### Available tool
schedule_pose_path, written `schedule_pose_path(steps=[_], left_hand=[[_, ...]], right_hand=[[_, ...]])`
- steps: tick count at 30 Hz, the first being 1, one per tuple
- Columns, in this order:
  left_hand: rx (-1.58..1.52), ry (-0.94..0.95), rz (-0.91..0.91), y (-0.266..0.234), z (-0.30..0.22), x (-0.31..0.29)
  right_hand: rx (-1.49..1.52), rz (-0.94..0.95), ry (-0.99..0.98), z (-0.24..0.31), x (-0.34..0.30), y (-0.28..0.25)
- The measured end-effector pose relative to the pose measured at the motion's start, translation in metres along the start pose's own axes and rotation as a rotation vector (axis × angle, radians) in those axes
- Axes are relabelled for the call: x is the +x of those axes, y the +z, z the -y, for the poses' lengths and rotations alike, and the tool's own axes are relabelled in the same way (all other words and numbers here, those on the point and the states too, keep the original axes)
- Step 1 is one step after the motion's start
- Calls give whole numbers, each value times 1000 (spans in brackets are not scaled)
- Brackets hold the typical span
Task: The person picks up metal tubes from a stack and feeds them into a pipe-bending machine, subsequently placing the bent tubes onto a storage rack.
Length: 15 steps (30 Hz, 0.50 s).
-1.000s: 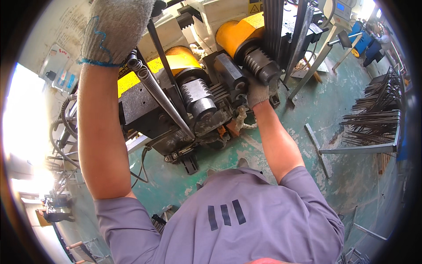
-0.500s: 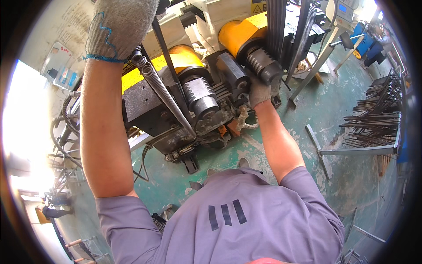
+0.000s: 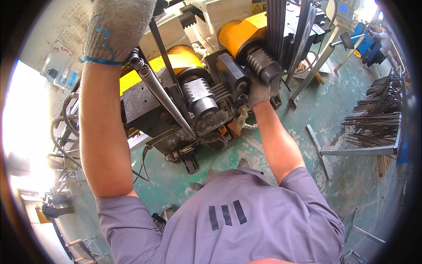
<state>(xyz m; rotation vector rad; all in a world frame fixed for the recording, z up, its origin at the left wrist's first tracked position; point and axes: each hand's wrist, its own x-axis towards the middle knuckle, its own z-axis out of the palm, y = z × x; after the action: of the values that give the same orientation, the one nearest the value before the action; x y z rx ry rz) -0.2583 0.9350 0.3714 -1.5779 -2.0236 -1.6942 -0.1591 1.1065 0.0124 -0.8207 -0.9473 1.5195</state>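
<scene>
My left hand [image 3: 115, 28], in a grey knit glove with a blue cuff, is raised at the upper left. Its back faces me and its fingers curl out of sight around something I cannot make out; a dark piece shows beside it. A dark metal bar [image 3: 163, 53] slants down from near this glove. My right hand [image 3: 259, 91], gloved too, reaches in under a ridged black cylinder [image 3: 265, 66] and beside a black block [image 3: 233, 72]; its fingers are hidden. The machine also has a second ridged cylinder [image 3: 200, 97], yellow housings [image 3: 239, 37] and a coil spring [image 3: 160, 92].
Bent dark rods [image 3: 373, 108] lie stacked on a metal rack [image 3: 360, 150] at the right. A control box [image 3: 342, 9] stands at upper right, with a person [image 3: 383, 39] beyond. Cables [image 3: 144, 163] hang by the machine over the worn green floor [image 3: 281, 176].
My left hand has shifted slightly left. The right hand stays at the same place by the ridged cylinder. The distant person at upper right has changed posture.
</scene>
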Motion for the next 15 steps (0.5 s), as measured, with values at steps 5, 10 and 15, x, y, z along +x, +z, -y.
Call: schedule_pose_path(steps=[5, 10, 15], left_hand=[[19, -98, 9, -2, -11, -1], [106, -13, 130, -45, 53, 36], [-115, -107, 286, -49, 57, 31]], right_hand=[[72, -12, 27, 5, -2, 1], [-810, 73, -571, -29, 17, -27], [-701, 217, -416, -34, 7, -31]])
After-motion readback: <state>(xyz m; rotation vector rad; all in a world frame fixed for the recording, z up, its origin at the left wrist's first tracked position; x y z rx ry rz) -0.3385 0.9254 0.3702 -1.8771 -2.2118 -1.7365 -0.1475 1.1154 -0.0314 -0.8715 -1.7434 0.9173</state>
